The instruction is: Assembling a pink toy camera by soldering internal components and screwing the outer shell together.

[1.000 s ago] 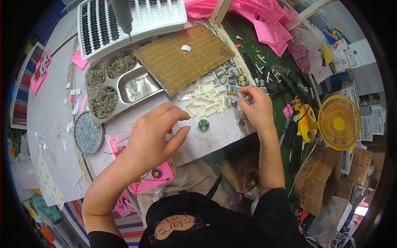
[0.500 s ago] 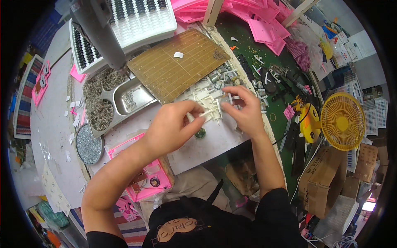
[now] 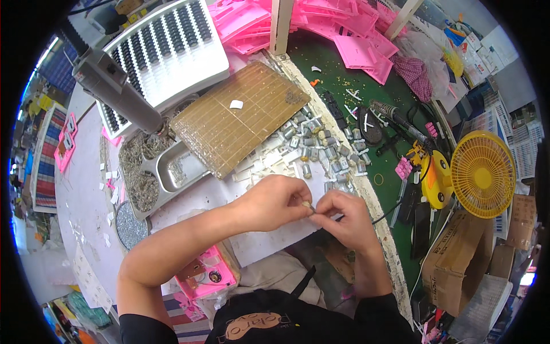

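Note:
My left hand (image 3: 274, 202) and my right hand (image 3: 341, 213) meet fingertip to fingertip over the white sheet (image 3: 269, 238) at the table's near edge. Between them they pinch one small metal part (image 3: 307, 205); its shape is too small to make out. Just beyond the hands lies a heap of small silver cylinders (image 3: 321, 146) and pale white pieces (image 3: 269, 166). A brown gridded board (image 3: 240, 117) lies further back.
A metal tray (image 3: 163, 172) with small metal bits sits at the left, under a white rack (image 3: 163, 54) and a grey tool handle (image 3: 117, 92). Pink plastic pieces (image 3: 349, 28) pile at the back. A yellow fan (image 3: 481, 175) and cardboard boxes (image 3: 464, 258) stand right.
Both hands have drawn back from the heap of parts toward me and come together; the right hand, earlier at the pile, now meets the left over the white sheet.

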### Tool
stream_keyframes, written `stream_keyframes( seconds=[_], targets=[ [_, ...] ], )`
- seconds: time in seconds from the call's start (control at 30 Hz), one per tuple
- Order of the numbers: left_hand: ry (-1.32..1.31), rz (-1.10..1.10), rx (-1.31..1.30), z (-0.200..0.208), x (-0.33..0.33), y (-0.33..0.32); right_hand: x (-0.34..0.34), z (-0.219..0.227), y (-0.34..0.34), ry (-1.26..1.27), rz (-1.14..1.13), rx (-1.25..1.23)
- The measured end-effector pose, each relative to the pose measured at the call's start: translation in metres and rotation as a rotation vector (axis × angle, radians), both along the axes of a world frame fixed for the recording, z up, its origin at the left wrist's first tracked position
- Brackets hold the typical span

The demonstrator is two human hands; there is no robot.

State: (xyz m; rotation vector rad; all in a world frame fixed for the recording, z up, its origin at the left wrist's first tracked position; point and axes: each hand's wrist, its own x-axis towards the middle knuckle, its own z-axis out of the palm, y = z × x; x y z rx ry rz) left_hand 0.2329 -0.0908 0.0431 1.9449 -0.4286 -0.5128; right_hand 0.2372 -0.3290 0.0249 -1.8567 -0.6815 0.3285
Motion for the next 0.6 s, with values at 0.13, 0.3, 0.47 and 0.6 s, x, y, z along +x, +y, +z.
stream_keyframes(
  seconds=[0.13,0.3,0.47,0.6],
  targets=[
    [0.110,-0.141,0.019,0.011,0.067,0.012,-0.012,-0.020,-0.014,0.634,-0.055,0.494],
    [-0.601,0.553,0.564,-0.044,0.180,0.075,-0.031,-0.040,0.008,0.950,0.035,0.937],
    [-0.724,0.399,0.724,-0.062,0.228,0.069,-0.037,-0.050,0.005,1.045,0.092,1.032],
    [-0.678,0.218,1.047,-0.058,0.237,0.062,-0.038,-0.049,-0.006,1.035,0.027,1.030]
  ],
)
